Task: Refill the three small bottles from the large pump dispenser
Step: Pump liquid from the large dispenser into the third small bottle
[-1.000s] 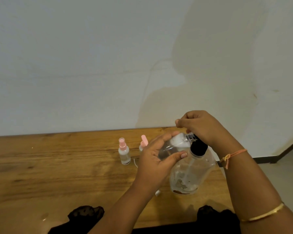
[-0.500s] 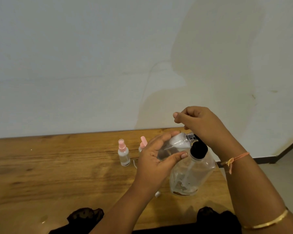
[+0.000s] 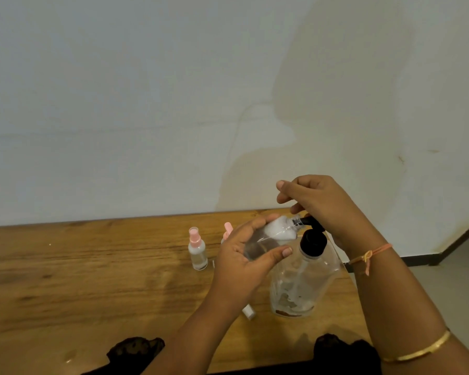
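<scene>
A pale wall (image 3: 146, 104) backs the wooden table (image 3: 92, 280). I see the left hand (image 3: 244, 266) wrapped round a small bottle (image 3: 271, 235), fingers and thumb clamped on its clear body. The bottle is tilted so its neck meets the black nozzle (image 3: 307, 220) just beyond the fingertips. The right hand (image 3: 322, 204) curls over the top of the large pump dispenser (image 3: 303, 282); whether it grips or only presses, I cannot tell. I judge the bottle light, stiff and slick, best held mid-body. The dispenser looks nearly empty and may tip when pressed.
</scene>
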Demonstrator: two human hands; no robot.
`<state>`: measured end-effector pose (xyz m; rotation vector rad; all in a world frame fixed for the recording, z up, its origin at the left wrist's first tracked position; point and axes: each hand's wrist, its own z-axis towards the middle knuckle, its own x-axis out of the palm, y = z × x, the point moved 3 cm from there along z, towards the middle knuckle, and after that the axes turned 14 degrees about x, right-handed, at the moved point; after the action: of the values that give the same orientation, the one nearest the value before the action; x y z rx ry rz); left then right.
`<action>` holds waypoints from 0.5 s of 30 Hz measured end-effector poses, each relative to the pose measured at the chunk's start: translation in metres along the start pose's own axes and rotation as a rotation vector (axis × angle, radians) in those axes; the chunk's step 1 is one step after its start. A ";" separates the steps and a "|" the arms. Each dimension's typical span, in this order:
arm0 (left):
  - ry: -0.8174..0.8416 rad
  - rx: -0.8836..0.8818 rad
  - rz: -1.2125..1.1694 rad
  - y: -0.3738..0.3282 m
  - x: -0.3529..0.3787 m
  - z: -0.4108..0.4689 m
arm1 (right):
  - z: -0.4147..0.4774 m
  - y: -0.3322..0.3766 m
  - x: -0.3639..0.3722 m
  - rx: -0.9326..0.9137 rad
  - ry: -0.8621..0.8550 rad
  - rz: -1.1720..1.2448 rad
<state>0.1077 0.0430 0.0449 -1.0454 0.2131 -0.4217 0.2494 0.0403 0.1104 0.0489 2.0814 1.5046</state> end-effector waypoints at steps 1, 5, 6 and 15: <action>-0.001 -0.011 -0.007 0.000 -0.001 0.000 | 0.000 0.000 -0.001 0.003 -0.002 -0.001; -0.006 -0.052 -0.011 0.001 -0.001 -0.003 | 0.001 0.000 -0.005 0.013 -0.012 0.022; -0.016 -0.058 -0.021 0.001 -0.002 -0.003 | 0.000 0.000 -0.005 0.015 -0.010 0.031; -0.091 -0.137 -0.078 0.005 -0.009 -0.005 | 0.000 0.001 -0.008 0.005 -0.058 0.112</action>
<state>0.0993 0.0447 0.0373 -1.2079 0.1210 -0.4334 0.2554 0.0378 0.1148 0.2116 2.0663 1.5450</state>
